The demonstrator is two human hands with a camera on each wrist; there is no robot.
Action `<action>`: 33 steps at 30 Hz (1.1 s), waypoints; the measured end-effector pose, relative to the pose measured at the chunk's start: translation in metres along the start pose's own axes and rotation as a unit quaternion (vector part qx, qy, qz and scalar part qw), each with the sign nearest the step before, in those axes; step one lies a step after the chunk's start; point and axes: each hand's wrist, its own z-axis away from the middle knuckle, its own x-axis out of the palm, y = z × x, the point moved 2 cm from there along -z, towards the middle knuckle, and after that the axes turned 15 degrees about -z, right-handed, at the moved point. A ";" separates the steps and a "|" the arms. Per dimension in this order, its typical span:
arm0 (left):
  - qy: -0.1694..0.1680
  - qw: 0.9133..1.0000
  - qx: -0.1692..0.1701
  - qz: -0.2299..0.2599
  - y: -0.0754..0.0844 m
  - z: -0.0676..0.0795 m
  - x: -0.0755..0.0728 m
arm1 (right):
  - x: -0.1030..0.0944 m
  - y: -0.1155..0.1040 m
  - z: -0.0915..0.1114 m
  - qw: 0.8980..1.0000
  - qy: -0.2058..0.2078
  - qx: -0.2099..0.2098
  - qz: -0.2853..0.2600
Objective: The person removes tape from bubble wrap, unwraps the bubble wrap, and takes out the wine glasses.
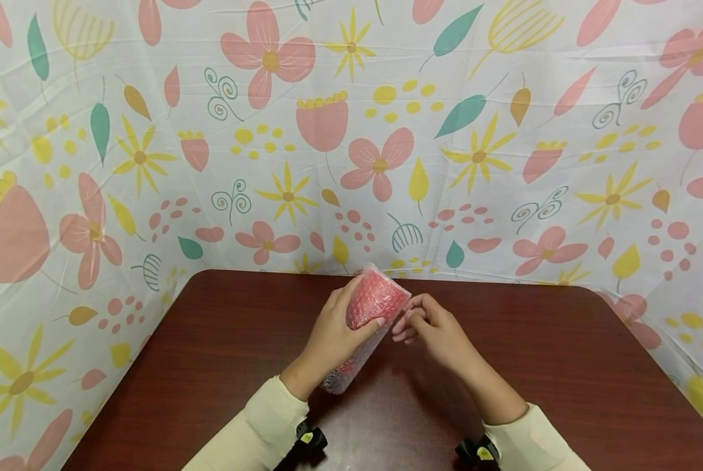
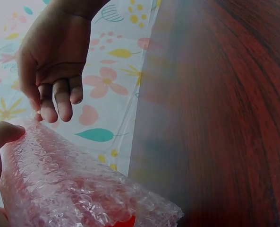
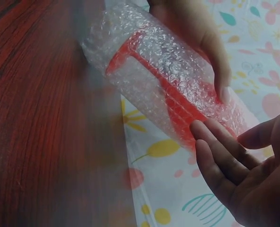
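Observation:
A red stemmed goblet (image 3: 180, 109) lies inside a roll of clear bubble wrap (image 2: 78, 175). Its foot and stem show through the plastic in the right wrist view. My left hand (image 1: 334, 327) grips the bundle from the left, thumb across the top side, and holds it tilted over the table with the bowl end pointing away. At the bundle's far right corner, thumb and index finger of my right hand (image 1: 442, 333) pinch the edge of the wrap. The other fingers of that hand are loosely bent beside it.
The dark reddish wooden table (image 1: 239, 314) has rounded far corners. A white cloth with flowers and leaves (image 1: 387, 78) hangs behind it and along both sides. Black wrist cameras sit under both pale sleeves (image 1: 269, 418).

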 end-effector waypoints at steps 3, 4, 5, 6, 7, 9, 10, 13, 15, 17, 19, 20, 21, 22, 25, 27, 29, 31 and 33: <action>0.004 1.000 0.001 0.002 0.000 0.000 0.000 | 0.000 0.001 0.000 1.000 0.002 -0.006 0.006; 0.005 1.000 0.001 0.004 0.000 0.000 0.000 | 0.000 0.001 0.000 1.000 0.002 -0.008 0.008; 0.005 1.000 -0.001 0.005 -0.001 0.000 -0.001 | 0.000 0.001 0.000 1.000 0.000 -0.011 0.013; 0.007 1.000 -0.001 0.006 -0.001 0.000 -0.001 | 0.000 0.001 -0.001 1.000 -0.001 -0.013 0.015; 0.008 1.000 -0.001 0.005 -0.001 0.000 -0.001 | 0.000 0.000 -0.001 1.000 0.000 -0.014 0.018; 0.009 1.000 -0.002 0.005 -0.001 0.000 -0.001 | -0.001 0.000 -0.001 1.000 0.004 -0.014 0.022; 0.008 1.000 -0.002 0.005 -0.001 0.000 -0.001 | -0.001 0.000 -0.001 1.000 0.006 -0.013 0.021; 0.007 1.000 -0.005 0.003 -0.001 0.000 0.000 | -0.002 0.000 -0.001 1.000 0.011 -0.011 0.018; 0.006 1.000 -0.006 0.002 -0.001 0.000 -0.001 | -0.002 0.000 -0.002 1.000 0.009 -0.011 0.008; 0.006 1.000 -0.006 0.001 -0.001 0.000 -0.001 | -0.002 0.001 -0.002 1.000 0.007 -0.011 0.006; 0.007 1.000 -0.006 0.002 -0.001 0.000 -0.001 | -0.001 0.001 -0.002 1.000 0.008 -0.012 0.005; 0.006 1.000 -0.006 0.003 -0.001 0.000 -0.001 | -0.001 0.001 -0.002 1.000 0.010 -0.011 0.005; 0.007 1.000 -0.006 0.003 -0.001 0.000 -0.001 | -0.001 0.001 -0.002 1.000 0.011 -0.011 0.005; 0.006 1.000 -0.006 0.004 -0.001 0.000 -0.001 | -0.001 0.001 -0.001 1.000 0.010 -0.010 0.004; 0.005 1.000 -0.007 0.008 -0.001 0.000 -0.001 | -0.002 0.000 -0.001 1.000 0.013 -0.011 0.004; 0.005 1.000 -0.007 0.007 0.000 0.000 -0.001 | -0.002 0.000 0.000 1.000 0.013 -0.010 0.001; 0.005 1.000 -0.007 0.007 0.000 0.000 -0.002 | -0.001 -0.001 0.000 1.000 0.015 -0.009 0.001; 0.004 1.000 -0.007 0.006 0.000 0.000 -0.001 | 0.000 -0.001 0.000 1.000 0.016 -0.006 -0.002; 0.002 1.000 -0.007 0.005 0.000 0.000 -0.001 | 0.000 -0.001 -0.001 1.000 0.022 0.000 -0.002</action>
